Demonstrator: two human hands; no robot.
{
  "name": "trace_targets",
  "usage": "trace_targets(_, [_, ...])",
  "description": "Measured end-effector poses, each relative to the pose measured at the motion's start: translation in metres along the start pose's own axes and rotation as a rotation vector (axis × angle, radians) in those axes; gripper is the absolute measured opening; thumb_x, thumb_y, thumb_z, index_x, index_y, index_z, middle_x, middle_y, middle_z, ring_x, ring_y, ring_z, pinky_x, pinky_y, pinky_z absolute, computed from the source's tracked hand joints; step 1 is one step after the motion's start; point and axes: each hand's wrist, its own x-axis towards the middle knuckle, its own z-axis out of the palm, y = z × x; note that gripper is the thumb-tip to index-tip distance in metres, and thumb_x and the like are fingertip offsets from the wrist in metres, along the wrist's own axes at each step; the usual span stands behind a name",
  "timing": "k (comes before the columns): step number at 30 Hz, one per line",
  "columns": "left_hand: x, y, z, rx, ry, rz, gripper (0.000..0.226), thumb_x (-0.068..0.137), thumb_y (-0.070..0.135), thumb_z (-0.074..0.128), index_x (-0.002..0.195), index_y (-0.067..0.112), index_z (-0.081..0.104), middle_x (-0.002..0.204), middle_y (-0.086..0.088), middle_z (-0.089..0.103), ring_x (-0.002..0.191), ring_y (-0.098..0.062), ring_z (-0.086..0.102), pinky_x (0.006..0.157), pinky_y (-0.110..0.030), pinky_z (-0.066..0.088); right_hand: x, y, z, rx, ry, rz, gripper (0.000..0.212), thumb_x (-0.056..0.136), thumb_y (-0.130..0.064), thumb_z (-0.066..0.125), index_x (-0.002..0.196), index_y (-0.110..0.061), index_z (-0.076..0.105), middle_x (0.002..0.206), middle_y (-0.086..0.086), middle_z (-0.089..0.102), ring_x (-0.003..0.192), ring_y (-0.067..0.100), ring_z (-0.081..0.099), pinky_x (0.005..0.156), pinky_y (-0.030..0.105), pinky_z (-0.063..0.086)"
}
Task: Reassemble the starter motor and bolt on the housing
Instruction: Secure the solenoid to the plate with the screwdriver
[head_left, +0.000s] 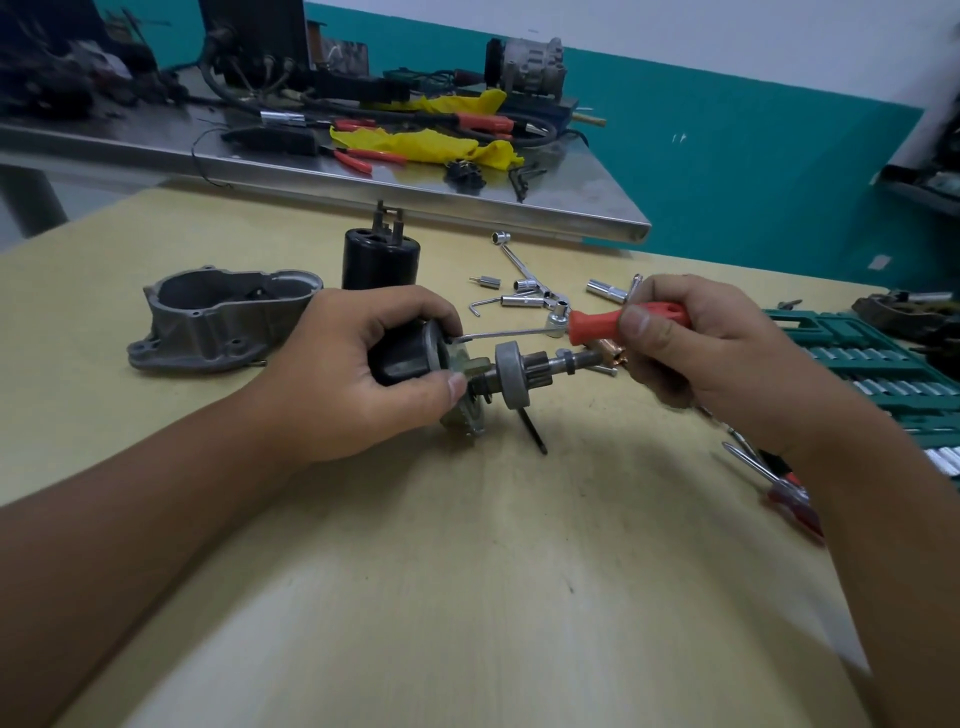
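A: What carries it all?

B: A pale yellow wooden desk (467, 545); behind it stands a steel desk (363, 176) strewn with cables, yellow rag and red-handled pliers; at the right edge lies a green plastic socket-set case (878, 364).

A: And the housing?

B: The grey cast-aluminium housing (218, 317) lies open on the desk, left of the hands, untouched; just behind them an upright black cylindrical motor body (381, 262) stands.

A: The hands?

B: The left hand (363, 374) is clamped round the black starter motor's end (402, 358), held just above the desk; its grey steel shaft with pinion gear and disc (530, 371) points right; the right hand (691, 343) grips a red-handled screwdriver (618, 322), whose thin blade reaches to the motor's rim by the left fingertips.

A: Smaller bits?

B: Loose chrome sockets and a ratchet handle (524, 275) lie beyond; a second red-handled screwdriver (779, 486) lies under the right forearm.
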Motion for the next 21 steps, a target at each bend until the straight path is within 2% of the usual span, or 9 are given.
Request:
trace_targets(2, [0.0002, -0.0001, -0.0019, 0.019, -0.016, 0.017, 0.035, 0.078, 0.039, 0.069, 0.101, 0.014, 0.072, 0.084, 0.001, 0.067, 0.075, -0.017, 0.065, 0.061, -0.028, 0.054, -0.0001, -0.0005, 0.0023, 0.004, 0.015, 0.025, 0.05, 0.084, -0.057, 0.055, 0.088, -0.007, 0.059, 0.058, 0.0, 0.05, 0.049, 0.008, 0.043, 0.044, 0.02, 0.035])
trace_targets(4, [0.0004, -0.0006, -0.0038, 0.024, -0.03, 0.027, 0.035, 0.078, 0.038, 0.069, 0.101, 0.013, 0.072, 0.083, 0.001, 0.067, 0.074, -0.017, 0.065, 0.061, -0.03, 0.054, -0.0004, -0.0003, 0.0026, 0.019, 0.005, 0.025, 0.042, 0.086, -0.061, 0.063, 0.086, -0.019, 0.062, 0.059, -0.004, 0.052, 0.05, 0.006, 0.044, 0.045, 0.019, 0.036])
trace_targets(6, [0.0005, -0.0009, -0.0046, 0.028, -0.035, 0.029, 0.035, 0.078, 0.038, 0.07, 0.101, 0.013, 0.072, 0.083, 0.0, 0.067, 0.074, -0.017, 0.065, 0.062, -0.031, 0.054, -0.0013, -0.0004, 0.0009, 0.087, -0.031, 0.024, 0.027, 0.081, -0.044, 0.076, 0.096, -0.027, 0.061, 0.065, -0.01, 0.059, 0.052, 0.004, 0.047, 0.046, 0.019, 0.039])
trace_targets(9, [0.0012, -0.0012, -0.0052, 0.04, -0.029, 0.04, 0.035, 0.078, 0.039, 0.07, 0.101, 0.013, 0.071, 0.082, -0.002, 0.067, 0.073, -0.018, 0.064, 0.061, -0.034, 0.053, -0.0012, 0.0016, -0.0012, 0.08, -0.033, 0.018, 0.038, 0.078, -0.033, 0.084, 0.104, -0.025, 0.059, 0.072, -0.014, 0.064, 0.054, 0.002, 0.052, 0.048, 0.018, 0.043])
trace_targets(12, [0.0006, -0.001, -0.0054, 0.043, -0.042, 0.043, 0.036, 0.079, 0.038, 0.07, 0.102, 0.012, 0.071, 0.082, -0.005, 0.066, 0.072, -0.02, 0.065, 0.061, -0.038, 0.053, -0.0012, -0.0013, 0.0026, 0.081, 0.009, -0.012, 0.03, 0.078, -0.04, 0.071, 0.096, -0.018, 0.059, 0.063, -0.009, 0.059, 0.05, 0.003, 0.046, 0.046, 0.018, 0.039])
trace_targets(14, [0.0, -0.0007, -0.0054, 0.051, -0.05, 0.053, 0.036, 0.079, 0.038, 0.07, 0.103, 0.011, 0.071, 0.082, -0.006, 0.066, 0.072, -0.021, 0.064, 0.06, -0.04, 0.053, -0.0008, -0.0017, 0.005, 0.09, 0.03, -0.006, 0.037, 0.079, -0.05, 0.065, 0.088, -0.015, 0.059, 0.058, -0.004, 0.054, 0.051, 0.007, 0.044, 0.046, 0.02, 0.037])
trace_targets(17, [0.0001, -0.0004, -0.0059, 0.046, -0.049, 0.059, 0.037, 0.079, 0.038, 0.069, 0.103, 0.01, 0.071, 0.083, -0.007, 0.067, 0.072, -0.021, 0.065, 0.06, -0.041, 0.053, -0.0004, 0.0001, 0.0058, 0.114, 0.026, -0.011, 0.04, 0.088, -0.057, 0.067, 0.086, -0.017, 0.061, 0.059, -0.002, 0.053, 0.05, 0.008, 0.043, 0.045, 0.019, 0.036])
trace_targets(19, [0.0005, -0.0005, -0.0063, 0.04, -0.047, 0.051, 0.037, 0.079, 0.039, 0.069, 0.103, 0.011, 0.071, 0.083, -0.007, 0.067, 0.072, -0.021, 0.065, 0.06, -0.041, 0.053, -0.0006, 0.0015, 0.0033, 0.207, -0.034, -0.016, 0.031, 0.086, -0.042, 0.077, 0.098, -0.021, 0.059, 0.065, -0.003, 0.055, 0.05, 0.009, 0.04, 0.045, 0.021, 0.034])
trace_targets(21, [0.0001, -0.0004, -0.006, 0.045, -0.045, 0.051, 0.036, 0.079, 0.039, 0.069, 0.103, 0.011, 0.071, 0.083, -0.006, 0.067, 0.071, -0.021, 0.065, 0.06, -0.041, 0.053, -0.0002, 0.0025, -0.0008, 0.239, -0.082, -0.002, 0.035, 0.08, -0.03, 0.079, 0.105, -0.023, 0.055, 0.07, -0.006, 0.06, 0.051, 0.009, 0.042, 0.046, 0.024, 0.035])
